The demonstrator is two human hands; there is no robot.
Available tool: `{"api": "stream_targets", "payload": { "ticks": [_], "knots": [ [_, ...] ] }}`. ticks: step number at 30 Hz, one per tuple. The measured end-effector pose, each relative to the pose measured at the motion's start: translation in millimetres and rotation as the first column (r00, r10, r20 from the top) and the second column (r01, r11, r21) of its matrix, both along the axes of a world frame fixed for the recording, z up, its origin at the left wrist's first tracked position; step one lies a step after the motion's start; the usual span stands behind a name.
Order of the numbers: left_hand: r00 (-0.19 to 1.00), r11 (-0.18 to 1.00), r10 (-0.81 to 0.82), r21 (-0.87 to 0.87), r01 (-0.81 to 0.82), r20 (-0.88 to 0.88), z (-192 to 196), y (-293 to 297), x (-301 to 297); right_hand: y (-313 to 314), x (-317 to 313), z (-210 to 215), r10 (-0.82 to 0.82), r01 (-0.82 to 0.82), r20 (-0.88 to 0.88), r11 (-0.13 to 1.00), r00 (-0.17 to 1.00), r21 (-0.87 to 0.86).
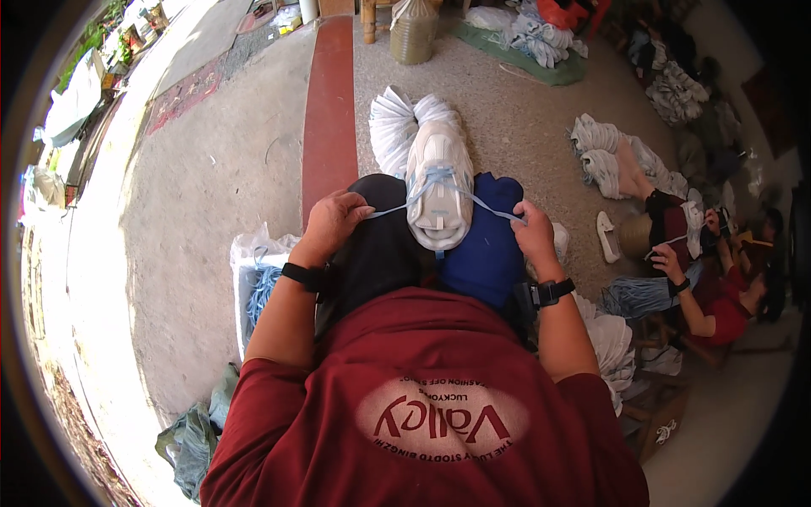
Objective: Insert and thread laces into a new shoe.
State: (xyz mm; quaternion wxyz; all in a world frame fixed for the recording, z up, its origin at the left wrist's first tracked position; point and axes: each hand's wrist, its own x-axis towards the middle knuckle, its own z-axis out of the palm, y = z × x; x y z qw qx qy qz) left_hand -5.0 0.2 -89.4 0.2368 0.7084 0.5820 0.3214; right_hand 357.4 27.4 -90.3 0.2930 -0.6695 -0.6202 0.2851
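Note:
A white sneaker (439,190) rests between my knees, its heel opening toward me and its toe pointing away. Light blue shoelace (438,174) runs through its upper eyelets, and the two loose ends stretch out to either side. My left hand (336,221) pinches one end above my dark left trouser leg. On the other side my right hand (534,232) pinches the opposite end, over a blue cloth (486,245) on my right leg. Both lace ends look pulled fairly straight. Beyond the sneaker's toe lie bunched white shoes (393,127), partly hidden by it.
Left of me stands a white container (243,296) lined with plastic, holding blue laces (263,291). At the right a co-worker (718,296) sits with a white shoe, near more blue laces (646,294). A bucket (413,34) and white piles on a green sheet (524,55) are farther off.

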Motion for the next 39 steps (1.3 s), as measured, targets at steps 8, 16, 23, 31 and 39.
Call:
{"api": "stream_targets", "payload": {
  "ticks": [8,16,23,31,39],
  "knots": [
    [0.970,0.968,-0.197,0.125,0.215,-0.141,12.3,16.9,49.6,21.8,-91.6,27.1,0.400,-0.500,0.385,0.841,0.832,0.206],
    [0.918,0.961,-0.272,-0.029,0.276,-0.289,11.1,32.5,84.0,38.0,-84.3,-11.9,0.368,-0.538,0.480,0.794,0.796,0.283],
    [0.871,0.931,-0.362,-0.182,0.318,-0.332,22.1,51.4,83.9,40.2,-88.6,-3.0,0.338,-0.504,0.562,0.847,0.755,0.167],
    [0.869,0.927,-0.371,-0.184,0.327,-0.328,17.8,66.7,74.0,48.5,-90.5,-4.7,0.314,-0.478,0.515,0.849,0.798,0.224],
    [0.972,0.976,-0.132,0.146,0.162,-0.192,8.6,70.2,51.6,50.4,-76.2,6.2,0.401,-0.483,0.303,0.829,0.865,0.281]
  ]
}}
